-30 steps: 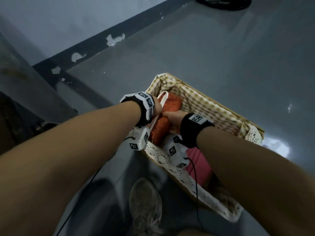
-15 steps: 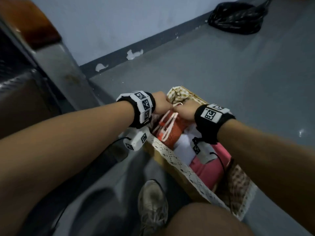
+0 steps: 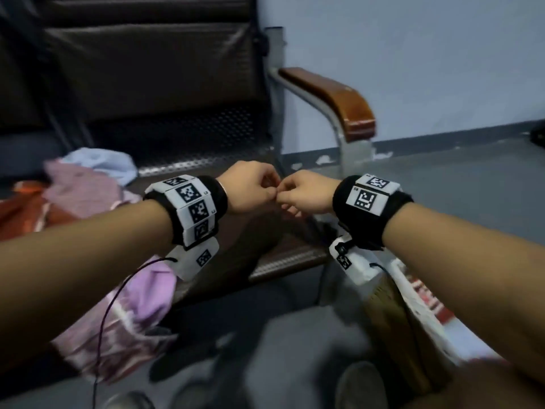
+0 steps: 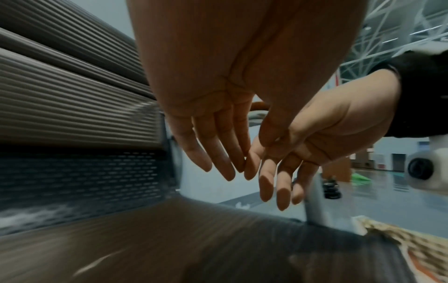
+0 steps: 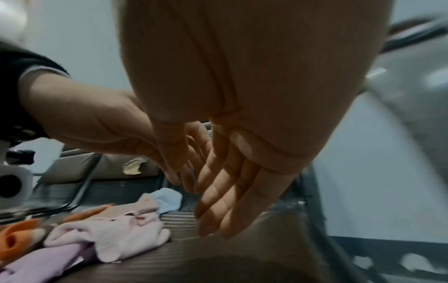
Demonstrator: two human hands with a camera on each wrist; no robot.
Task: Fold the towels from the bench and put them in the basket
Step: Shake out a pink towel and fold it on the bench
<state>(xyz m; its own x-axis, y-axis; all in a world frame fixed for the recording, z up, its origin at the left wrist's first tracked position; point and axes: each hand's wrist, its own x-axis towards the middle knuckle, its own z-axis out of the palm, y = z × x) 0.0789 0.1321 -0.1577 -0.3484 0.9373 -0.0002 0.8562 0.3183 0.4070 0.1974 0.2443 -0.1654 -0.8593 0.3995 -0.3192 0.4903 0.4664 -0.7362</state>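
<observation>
At frame centre the left hand (image 3: 250, 188) and right hand (image 3: 306, 193) meet, relaxed and empty, while the towels (image 3: 88, 196) lie heaped at left on the counter (image 3: 206, 163), nearer the left hand, basket (image 3: 392, 302) lower right.

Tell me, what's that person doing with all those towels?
Nothing is being held right now. The left hand and right hand hover empty, fingertips together, above the bench. A heap of unfolded towels waits on the bench, and the basket stands on the floor on the right. A guess: they'll take another towel next.
</observation>
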